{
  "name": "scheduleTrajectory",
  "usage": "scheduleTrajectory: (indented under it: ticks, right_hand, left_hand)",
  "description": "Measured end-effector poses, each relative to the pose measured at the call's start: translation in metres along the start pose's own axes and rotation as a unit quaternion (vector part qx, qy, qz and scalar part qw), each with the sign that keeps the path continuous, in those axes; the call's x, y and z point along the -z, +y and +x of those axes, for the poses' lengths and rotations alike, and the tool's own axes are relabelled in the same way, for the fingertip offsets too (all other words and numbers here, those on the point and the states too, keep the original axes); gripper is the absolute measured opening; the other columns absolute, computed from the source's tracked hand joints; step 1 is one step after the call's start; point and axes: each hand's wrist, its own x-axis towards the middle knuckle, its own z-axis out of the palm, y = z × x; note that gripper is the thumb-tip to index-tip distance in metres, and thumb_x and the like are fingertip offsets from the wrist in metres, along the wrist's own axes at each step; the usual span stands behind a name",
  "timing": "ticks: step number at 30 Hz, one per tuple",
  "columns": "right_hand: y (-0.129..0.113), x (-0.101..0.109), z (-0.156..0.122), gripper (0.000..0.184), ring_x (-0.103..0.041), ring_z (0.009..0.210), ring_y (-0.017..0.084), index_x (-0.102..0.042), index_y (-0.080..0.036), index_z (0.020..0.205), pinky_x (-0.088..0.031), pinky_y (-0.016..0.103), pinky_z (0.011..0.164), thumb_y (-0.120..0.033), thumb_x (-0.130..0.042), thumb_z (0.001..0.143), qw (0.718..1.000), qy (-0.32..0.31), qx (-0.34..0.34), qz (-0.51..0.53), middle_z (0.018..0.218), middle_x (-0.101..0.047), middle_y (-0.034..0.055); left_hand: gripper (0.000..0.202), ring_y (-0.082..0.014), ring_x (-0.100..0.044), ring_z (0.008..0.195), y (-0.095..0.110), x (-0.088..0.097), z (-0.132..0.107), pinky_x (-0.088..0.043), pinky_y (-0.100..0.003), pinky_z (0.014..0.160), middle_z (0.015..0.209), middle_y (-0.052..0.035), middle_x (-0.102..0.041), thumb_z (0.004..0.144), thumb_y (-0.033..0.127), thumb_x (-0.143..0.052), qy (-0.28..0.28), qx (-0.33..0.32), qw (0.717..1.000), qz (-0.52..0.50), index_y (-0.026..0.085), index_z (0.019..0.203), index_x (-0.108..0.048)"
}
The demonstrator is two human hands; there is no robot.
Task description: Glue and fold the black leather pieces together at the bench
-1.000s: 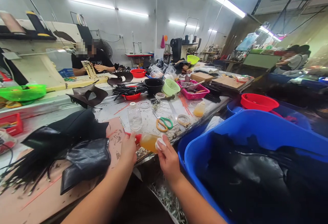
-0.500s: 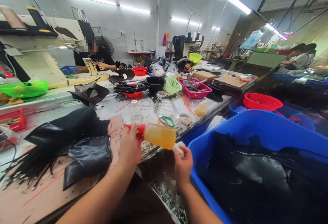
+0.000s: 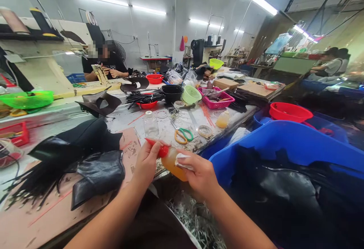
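A squeeze bottle point(image 3: 172, 166) of amber liquid, with a red pointed cap, is tilted in front of me over the table's front edge. My left hand point(image 3: 148, 161) is closed around the cap end. A crumpled white cloth point(image 3: 182, 160) is gripped in my right hand point(image 3: 200, 173) and pressed against the bottle's side; the fingers partly cover the bottle's lower body. Just beyond the bottle lie scissors point(image 3: 184, 135) with orange and green handles. Close by stands a clear bottle point(image 3: 150, 124). Black leather pieces point(image 3: 99, 169) with cords lie left of my hands.
To my right is a large blue tub point(image 3: 256, 137) full of black material, with a red basin point(image 3: 290, 111) behind it. A pink basket point(image 3: 216, 103), a green basket point(image 3: 191, 94) and a small amber bottle point(image 3: 222, 120) stand on the table. A co-worker point(image 3: 105, 65) sits at the far left.
My right hand has moved from the bottle's base up onto its side with the cloth. The bottle now tilts more steeply, its base lower. My left hand keeps hold of the cap end.
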Motion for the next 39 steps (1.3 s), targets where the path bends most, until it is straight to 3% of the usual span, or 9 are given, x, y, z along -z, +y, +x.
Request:
scheduleTrajectory:
  ticks: [5, 8, 15, 22, 27, 31, 34, 36, 39]
  right_hand:
    - [0.015, 0.008, -0.001, 0.007, -0.069, 0.077, 0.020, -0.066, -0.020, 0.074, -0.057, 0.030, 0.071, -0.015, -0.062, 0.073, 0.988, 0.063, -0.120, 0.073, 0.080, -0.072, 0.0040]
    - [0.011, 0.011, 0.001, 0.007, -0.068, 0.084, 0.020, -0.065, -0.020, 0.083, -0.057, 0.031, 0.073, -0.018, -0.061, 0.077, 0.986, 0.083, -0.127, 0.067, 0.087, -0.071, 0.0052]
    - [-0.010, -0.006, -0.001, 0.026, -0.053, 0.115, 0.022, -0.060, -0.013, 0.109, -0.048, 0.036, 0.095, -0.012, -0.044, 0.089, 0.977, -0.048, 0.162, -0.130, 0.115, -0.062, 0.0159]
    - [0.004, 0.006, -0.039, 0.024, -0.056, 0.110, 0.025, -0.061, -0.007, 0.099, -0.051, 0.034, 0.092, -0.002, -0.044, 0.082, 0.940, -0.136, 0.234, -0.209, 0.109, -0.064, 0.0175]
    - [0.020, 0.032, -0.050, 0.025, -0.066, 0.091, 0.022, -0.061, -0.014, 0.090, -0.057, 0.031, 0.075, -0.005, -0.042, 0.078, 0.956, -0.182, 0.126, -0.192, 0.103, -0.067, 0.0155]
    - [0.012, 0.037, -0.034, 0.019, -0.063, 0.090, 0.019, -0.058, -0.021, 0.085, -0.053, 0.031, 0.076, -0.009, -0.050, 0.072, 0.997, -0.043, -0.063, -0.030, 0.101, -0.063, 0.0082]
    - [0.001, 0.018, -0.020, 0.009, -0.062, 0.080, 0.016, -0.055, -0.022, 0.086, -0.052, 0.029, 0.069, -0.018, -0.052, 0.079, 0.976, 0.021, -0.156, 0.149, 0.090, -0.062, 0.0038]
    - [-0.002, 0.000, -0.012, 0.007, -0.061, 0.078, 0.016, -0.056, -0.022, 0.087, -0.052, 0.029, 0.068, -0.021, -0.051, 0.082, 0.970, 0.021, -0.156, 0.184, 0.086, -0.062, 0.0026]
    - [-0.001, -0.023, -0.006, 0.014, -0.057, 0.088, 0.019, -0.063, -0.022, 0.091, -0.049, 0.035, 0.078, -0.020, -0.052, 0.083, 0.998, 0.011, -0.046, 0.028, 0.094, -0.061, 0.0057]
  left_hand:
    - [0.027, -0.0206, -0.062, 0.073, -0.002, 0.000, -0.001, -0.046, -0.032, 0.074, 0.069, -0.0023, -0.066, 0.071, 0.044, -0.063, -0.032, 0.005, 0.999, 0.018, 0.018, 0.073, -0.059]
    - [0.026, -0.0208, -0.062, 0.073, -0.003, 0.000, 0.001, -0.046, -0.031, 0.073, 0.069, -0.0025, -0.066, 0.071, 0.044, -0.061, -0.031, 0.011, 0.999, 0.029, 0.018, 0.073, -0.060]
    - [0.021, -0.0150, -0.056, 0.063, -0.007, -0.002, 0.000, -0.045, -0.026, 0.064, 0.063, 0.0003, -0.063, 0.065, 0.037, -0.066, 0.007, 0.028, 0.999, 0.043, 0.017, 0.067, -0.061]
    - [0.028, -0.0178, -0.061, 0.058, -0.010, 0.000, 0.002, -0.048, -0.029, 0.058, 0.057, 0.0011, -0.059, 0.062, 0.044, -0.064, 0.039, 0.076, 0.996, 0.020, 0.018, 0.062, -0.054]
    - [0.031, -0.0183, -0.062, 0.057, -0.006, 0.010, 0.012, -0.047, -0.027, 0.055, 0.057, 0.0014, -0.058, 0.059, 0.046, -0.067, 0.065, 0.075, 0.995, 0.031, 0.017, 0.061, -0.054]
    - [0.034, -0.0200, -0.063, 0.060, -0.006, 0.008, 0.012, -0.047, -0.028, 0.055, 0.057, 0.0010, -0.058, 0.059, 0.049, -0.067, 0.060, 0.072, 0.995, 0.037, 0.018, 0.061, -0.054]
    - [0.034, -0.0199, -0.061, 0.061, -0.009, 0.006, 0.011, -0.047, -0.028, 0.056, 0.058, -0.0001, -0.060, 0.060, 0.050, -0.065, 0.053, 0.070, 0.995, 0.052, 0.018, 0.062, -0.055]
    - [0.032, -0.0184, -0.060, 0.059, -0.012, 0.005, 0.009, -0.046, -0.028, 0.056, 0.059, -0.0007, -0.062, 0.060, 0.048, -0.066, 0.051, 0.068, 0.994, 0.068, 0.017, 0.063, -0.057]
    - [0.027, -0.0152, -0.056, 0.056, -0.014, 0.006, 0.007, -0.043, -0.025, 0.055, 0.058, 0.0005, -0.061, 0.062, 0.042, -0.067, 0.054, 0.055, 0.992, 0.095, 0.017, 0.063, -0.059]
